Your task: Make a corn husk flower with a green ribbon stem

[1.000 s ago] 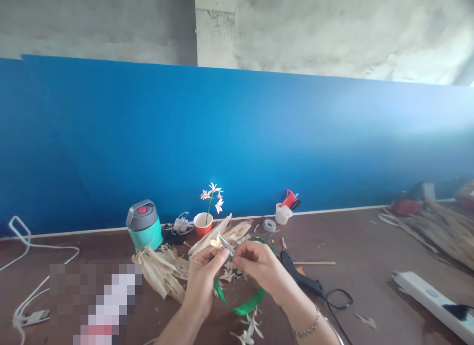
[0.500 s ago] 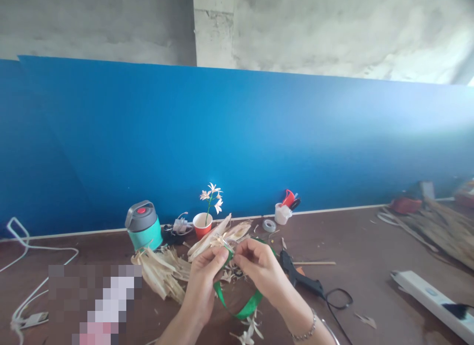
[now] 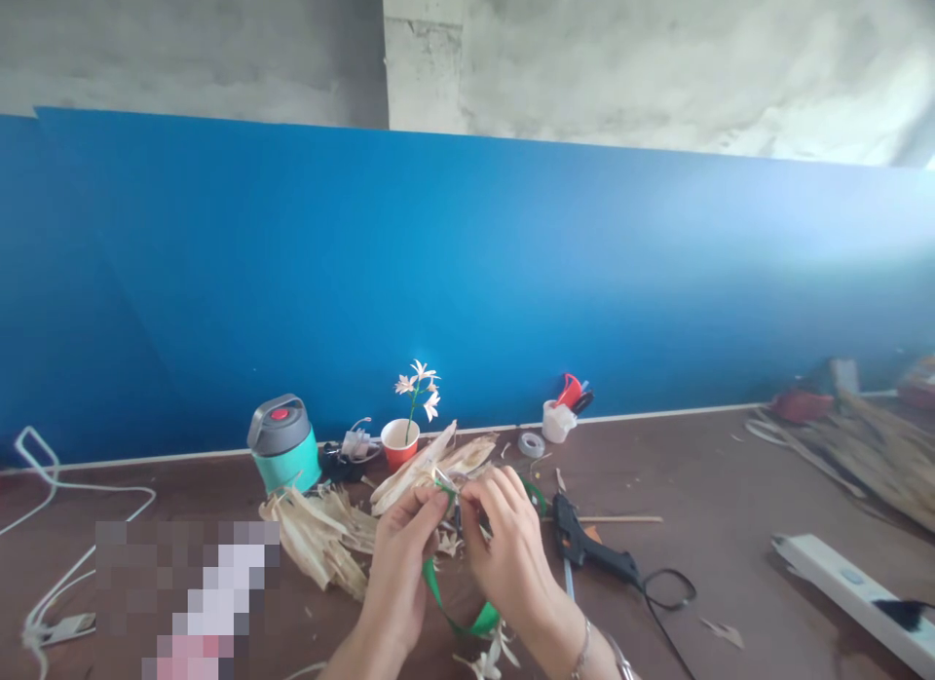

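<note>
My left hand [image 3: 400,561] and my right hand [image 3: 506,551] meet over the brown table [image 3: 730,524], fingertips pinched together on a small pale husk flower on a thin stem [image 3: 447,485]. A green ribbon [image 3: 467,617] loops down from between both hands toward the table. Dried corn husks [image 3: 321,539] lie just left of my left hand, and more husk pieces [image 3: 438,461] lie behind my fingers. A few small husk flowers [image 3: 491,656] lie under my right wrist.
A black glue gun [image 3: 591,553] with its cord lies right of my hands. Behind are a teal jar [image 3: 283,444], a red cup holding a flower sprig [image 3: 401,438], a tape roll [image 3: 531,444], a white cup with scissors [image 3: 559,419]. A power strip [image 3: 847,587] lies at right, white cable [image 3: 51,495] at left.
My right hand has turned and moved left, closer over the left hand. The ribbon loop has drawn in smaller and hangs lower between my wrists.
</note>
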`<state>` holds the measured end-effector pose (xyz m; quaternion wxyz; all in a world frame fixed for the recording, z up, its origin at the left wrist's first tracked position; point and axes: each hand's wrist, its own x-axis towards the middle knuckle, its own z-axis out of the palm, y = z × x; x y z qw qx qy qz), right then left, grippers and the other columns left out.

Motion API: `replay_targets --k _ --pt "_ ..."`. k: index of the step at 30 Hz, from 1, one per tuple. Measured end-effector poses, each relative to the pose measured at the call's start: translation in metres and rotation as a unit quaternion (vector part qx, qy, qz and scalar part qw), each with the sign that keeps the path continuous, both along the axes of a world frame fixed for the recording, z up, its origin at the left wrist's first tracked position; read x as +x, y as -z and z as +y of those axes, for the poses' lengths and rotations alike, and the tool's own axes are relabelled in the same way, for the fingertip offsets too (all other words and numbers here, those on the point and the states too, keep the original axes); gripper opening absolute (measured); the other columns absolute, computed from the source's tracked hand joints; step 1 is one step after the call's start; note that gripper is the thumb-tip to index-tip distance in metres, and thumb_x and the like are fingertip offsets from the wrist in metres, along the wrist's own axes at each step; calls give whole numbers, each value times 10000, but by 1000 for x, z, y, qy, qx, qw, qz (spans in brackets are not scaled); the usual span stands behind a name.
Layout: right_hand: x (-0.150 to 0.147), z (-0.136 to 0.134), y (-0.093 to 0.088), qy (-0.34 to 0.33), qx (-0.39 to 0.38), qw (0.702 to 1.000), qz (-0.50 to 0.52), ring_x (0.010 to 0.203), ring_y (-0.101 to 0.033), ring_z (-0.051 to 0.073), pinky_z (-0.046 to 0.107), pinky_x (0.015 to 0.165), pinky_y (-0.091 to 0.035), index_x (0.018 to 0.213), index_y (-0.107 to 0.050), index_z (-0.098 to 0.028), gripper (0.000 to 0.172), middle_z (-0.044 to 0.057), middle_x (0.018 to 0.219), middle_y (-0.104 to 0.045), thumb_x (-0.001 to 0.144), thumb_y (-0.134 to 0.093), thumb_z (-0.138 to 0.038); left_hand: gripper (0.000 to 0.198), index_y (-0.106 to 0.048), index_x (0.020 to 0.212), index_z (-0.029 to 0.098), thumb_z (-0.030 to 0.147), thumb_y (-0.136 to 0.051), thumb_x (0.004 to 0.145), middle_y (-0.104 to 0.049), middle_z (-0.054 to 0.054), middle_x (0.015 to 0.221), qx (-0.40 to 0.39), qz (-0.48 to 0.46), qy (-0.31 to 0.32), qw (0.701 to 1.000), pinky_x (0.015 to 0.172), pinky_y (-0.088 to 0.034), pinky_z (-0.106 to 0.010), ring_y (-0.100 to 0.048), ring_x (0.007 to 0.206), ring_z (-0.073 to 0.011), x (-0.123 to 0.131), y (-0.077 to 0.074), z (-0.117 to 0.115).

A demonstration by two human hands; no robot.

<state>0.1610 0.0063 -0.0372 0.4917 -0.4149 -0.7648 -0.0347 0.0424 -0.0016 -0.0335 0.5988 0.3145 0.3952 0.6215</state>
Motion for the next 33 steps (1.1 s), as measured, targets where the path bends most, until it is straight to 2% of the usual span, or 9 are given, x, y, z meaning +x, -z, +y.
replay_targets --k 3,9,13,20,22,24,26,29,33 --pt "-2 0 5 10 18 999 -24 699 -433 181 331 700 -351 777 -470 -179 181 33 726 -499 898 -403 -63 371 -576 602 124 412 -811 606 -445 40 581 -17 5 -2 1000 428 -215 -148 -257 497 -42 1 -1 -1" --pt "-8 0 10 -7 11 999 -38 741 -444 189 325 701 -357 810 -476 -177 180 46 787 -527 901 -393 -46 473 -452 508 151 449 -814 568 -272 99 443 -49 42 -39 997 408 -130 -169 -174 427 -27 0 3 0" --pt "-9 0 13 -5 7 999 -44 737 -438 190 331 711 -365 812 -486 -173 176 46 773 -514 907 -392 -58 429 -498 528 140 435 -809 562 -307 90 456 -51 56 -53 996 416 -132 -170 -190 439 -30 -2 3 0" --pt "-7 -2 7 3 0 1000 -23 700 -445 179 338 703 -357 748 -513 -169 205 37 724 -533 917 -417 -102 357 -554 519 144 398 -797 584 -398 62 473 -19 65 -53 996 450 -256 -182 -273 477 -60 -3 -3 1" --pt "-5 -1 3 -8 -24 1000 10 702 -462 180 329 687 -364 732 -534 -166 201 40 716 -549 904 -442 -120 347 -557 529 148 391 -796 591 -426 54 491 -10 68 -54 996 474 -287 -188 -315 497 -72 -4 -2 2" --pt "0 1 -3 -39 -99 993 60 712 -495 179 311 674 -379 764 -588 -164 138 41 728 -580 867 -500 -138 335 -563 552 150 386 -795 597 -480 37 532 5 77 -52 996 515 -323 -194 -376 539 -90 -6 0 3" --pt "6 5 -8 -80 -225 964 118 693 -518 165 284 643 -387 816 -644 -165 74 35 732 -612 816 -570 -167 324 -563 569 153 383 -787 615 -515 24 567 29 99 -44 994 553 -346 -202 -418 582 -108 -9 2 5" --pt "18 11 -15 -151 -421 871 204 593 -482 122 246 566 -350 772 -671 -148 130 14 659 -605 743 -672 -276 327 -544 570 159 386 -758 668 -489 31 561 65 148 -19 987 558 -333 -205 -410 582 -108 -12 4 5" --pt "28 17 -17 -243 -538 751 297 532 -410 69 216 533 -289 693 -632 -128 342 -20 580 -553 624 -796 -420 307 -565 584 160 388 -728 709 -504 21 558 95 189 7 977 558 -343 -222 -436 570 -119 -16 3 5"
